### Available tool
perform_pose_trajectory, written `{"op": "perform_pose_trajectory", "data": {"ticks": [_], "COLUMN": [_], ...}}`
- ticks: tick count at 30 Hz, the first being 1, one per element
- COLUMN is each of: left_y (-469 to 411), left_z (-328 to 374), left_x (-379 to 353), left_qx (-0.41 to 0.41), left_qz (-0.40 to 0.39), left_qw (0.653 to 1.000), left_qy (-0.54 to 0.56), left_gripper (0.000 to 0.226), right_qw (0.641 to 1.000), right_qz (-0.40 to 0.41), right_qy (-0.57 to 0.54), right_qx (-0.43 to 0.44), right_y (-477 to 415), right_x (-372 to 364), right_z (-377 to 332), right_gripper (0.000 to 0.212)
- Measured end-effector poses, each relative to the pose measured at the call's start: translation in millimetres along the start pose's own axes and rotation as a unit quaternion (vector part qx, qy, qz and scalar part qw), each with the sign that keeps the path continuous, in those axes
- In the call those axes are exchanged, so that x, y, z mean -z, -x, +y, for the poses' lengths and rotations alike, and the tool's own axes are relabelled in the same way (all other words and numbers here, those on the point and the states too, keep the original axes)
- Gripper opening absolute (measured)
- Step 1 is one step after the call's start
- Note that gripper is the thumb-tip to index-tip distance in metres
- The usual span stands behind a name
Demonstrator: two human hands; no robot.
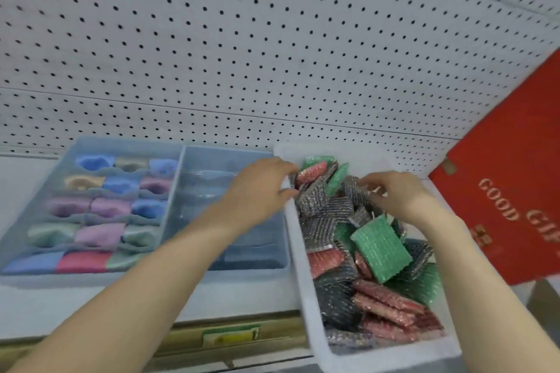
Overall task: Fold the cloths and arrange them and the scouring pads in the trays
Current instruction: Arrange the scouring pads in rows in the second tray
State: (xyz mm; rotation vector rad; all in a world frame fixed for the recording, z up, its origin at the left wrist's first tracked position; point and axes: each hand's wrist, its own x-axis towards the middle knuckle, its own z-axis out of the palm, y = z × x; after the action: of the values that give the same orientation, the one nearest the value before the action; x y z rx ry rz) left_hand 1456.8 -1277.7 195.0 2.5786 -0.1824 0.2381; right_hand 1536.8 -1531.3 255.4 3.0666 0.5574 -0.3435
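Note:
A white tray (pixel 303 297) at the right holds a loose heap of scouring pads (pixel 380 251) in green, red-pink and silver-grey. My left hand (pixel 260 185) reaches over the tray's left rim, its fingers curled against the silver and red pads at the far end. My right hand (pixel 394 191) rests on the silver pads deeper in the tray, fingers bent into the pile. A translucent blue tray (pixel 91 145) at the left is filled with rows of folded cloths (pixel 100 209) in blue, pink, purple and green. The frame is blurred, so neither grip is plain.
A second translucent tray (pixel 230 221) sits between the other two and looks dark inside. A white pegboard wall (pixel 272 39) rises behind. A red "GOOD GIFT" box (pixel 509 191) leans at the right. The shelf's front edge carries a price label (pixel 230 336).

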Motion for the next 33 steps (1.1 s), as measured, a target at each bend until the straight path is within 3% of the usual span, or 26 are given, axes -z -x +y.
{"op": "perform_pose_trajectory", "data": {"ticks": [4, 6, 9, 12, 16, 18, 20, 25, 27, 31, 33], "left_y": [-42.9, -51.3, -54.1, -51.7, -44.0, -42.1, -43.8, -72.0, -89.4, -112.7, -115.8], "left_z": [36.8, 38.6, 33.4, 30.6, 38.6, 43.1, 46.0, 44.1, 44.9, 46.9, 45.5], "left_x": [-48.2, -65.9, -77.5, -75.2, -62.1, -53.1, -44.2, -41.2, -53.0, -94.2, -109.7], "left_qx": [0.028, 0.052, 0.081, 0.081, 0.109, 0.131, 0.151, 0.105, 0.086, 0.131, 0.155], "left_qz": [-0.031, -0.048, -0.044, -0.03, 0.062, 0.1, 0.11, 0.058, 0.038, -0.089, -0.116], "left_qw": [0.993, 0.987, 0.984, 0.993, 0.987, 0.974, 0.967, 0.991, 0.995, 0.984, 0.976], "left_qy": [-0.106, -0.146, -0.151, -0.084, 0.103, 0.155, 0.172, 0.061, 0.035, -0.077, -0.105], "left_gripper": [0.059, 0.063, 0.052, 0.039, 0.033, 0.034, 0.034, 0.032, 0.041, 0.101, 0.115], "right_qw": [0.979, 0.97, 0.975, 0.968, 0.943, 0.939, 0.943, 0.96, 0.965, 0.972, 0.974], "right_qz": [-0.203, -0.233, -0.184, -0.149, -0.001, 0.042, 0.029, 0.084, 0.101, 0.077, 0.07], "right_qy": [0.015, 0.016, -0.034, -0.138, -0.321, -0.332, -0.324, -0.265, -0.242, -0.219, -0.215], "right_qx": [0.024, 0.061, 0.12, 0.146, 0.091, 0.076, 0.075, 0.014, -0.003, -0.024, -0.029], "right_y": [-1.3, -3.7, -13.9, -26.1, -41.0, -47.4, -53.0, -57.4, -55.4, -51.2, -52.7], "right_x": [-15.1, -32.1, -45.3, -29.3, -5.7, -7.9, -17.6, -29.7, -32.6, -43.2, -43.7], "right_z": [39.0, 48.1, 59.3, 69.1, 69.4, 62.4, 55.3, 55.0, 56.8, 56.3, 59.1], "right_gripper": [0.082, 0.088, 0.069, 0.043, 0.043, 0.043, 0.041, 0.04, 0.046, 0.057, 0.054]}}
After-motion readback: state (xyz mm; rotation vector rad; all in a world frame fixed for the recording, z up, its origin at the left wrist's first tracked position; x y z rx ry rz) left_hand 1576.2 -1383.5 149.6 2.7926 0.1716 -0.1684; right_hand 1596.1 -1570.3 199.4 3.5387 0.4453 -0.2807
